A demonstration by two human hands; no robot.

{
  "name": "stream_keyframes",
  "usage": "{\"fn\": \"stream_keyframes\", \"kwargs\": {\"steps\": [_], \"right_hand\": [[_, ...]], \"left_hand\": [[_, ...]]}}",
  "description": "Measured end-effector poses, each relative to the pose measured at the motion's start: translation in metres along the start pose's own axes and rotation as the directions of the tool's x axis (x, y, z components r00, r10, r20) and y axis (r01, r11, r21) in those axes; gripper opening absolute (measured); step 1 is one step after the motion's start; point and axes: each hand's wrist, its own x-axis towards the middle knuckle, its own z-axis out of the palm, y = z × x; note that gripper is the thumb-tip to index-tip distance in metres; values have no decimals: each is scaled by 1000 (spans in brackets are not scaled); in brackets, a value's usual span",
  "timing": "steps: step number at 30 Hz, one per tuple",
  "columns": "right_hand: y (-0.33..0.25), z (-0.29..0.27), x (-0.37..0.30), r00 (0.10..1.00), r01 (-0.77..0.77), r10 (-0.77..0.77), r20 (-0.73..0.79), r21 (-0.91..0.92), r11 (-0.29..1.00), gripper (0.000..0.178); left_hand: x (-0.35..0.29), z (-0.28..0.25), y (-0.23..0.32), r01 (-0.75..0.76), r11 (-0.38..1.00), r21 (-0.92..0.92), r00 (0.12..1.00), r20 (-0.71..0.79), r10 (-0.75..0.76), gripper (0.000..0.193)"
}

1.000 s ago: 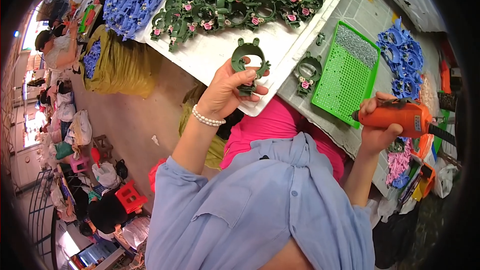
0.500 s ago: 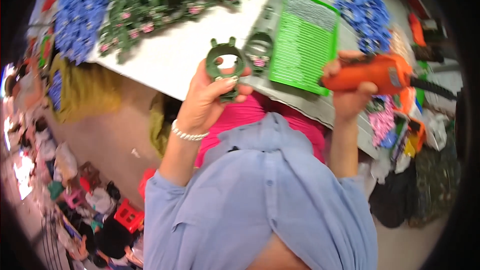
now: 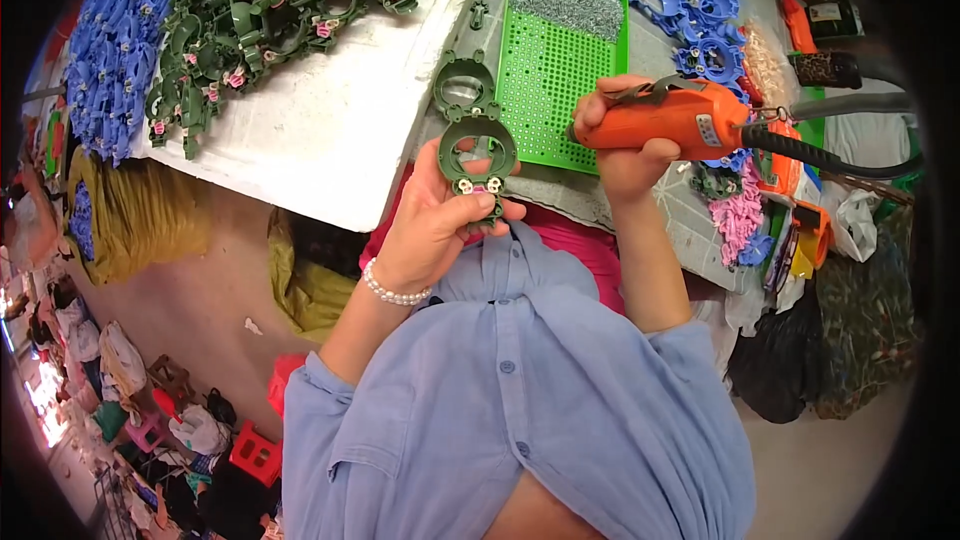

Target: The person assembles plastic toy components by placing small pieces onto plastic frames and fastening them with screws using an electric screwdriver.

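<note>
Over your lap, your left hand has lowered the green ring piece, pinched tight, toward the orange power screwdriver clamped in your right hand, bringing them nearly together.

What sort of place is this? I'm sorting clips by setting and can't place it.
Probably a small assembly workshop: heaps of green plastic parts and blue plastic parts on the workbench, an orange power screwdriver in the right hand, a green screw tray.
</note>
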Motion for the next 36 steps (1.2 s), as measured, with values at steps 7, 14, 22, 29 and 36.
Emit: {"fn": "stream_keyframes", "kwargs": {"steps": [7,14,22,29,36], "right_hand": [[4,2,-1,1000,-4,4,-12,23,1000,89],[5,0,-4,1000,-6,6,-6,43,999,89],[8,0,-3,1000,20,-20,2,-18,1000,89],[6,1,-3,1000,22,-22,-2,-24,999,89],[-2,2,-4,999,9,-10,-37,-15,1000,94]], "left_hand": [[3,-3,-7,24,1000,8,999,-48,-24,53],[6,-5,-12,13,1000,17,999,-44,-12,52],[8,-4,-15,24,1000,18,996,-83,-23,52],[7,-6,-17,40,998,49,994,-102,-34,53],[9,-5,-21,34,999,6,995,-97,-34,53]]}}
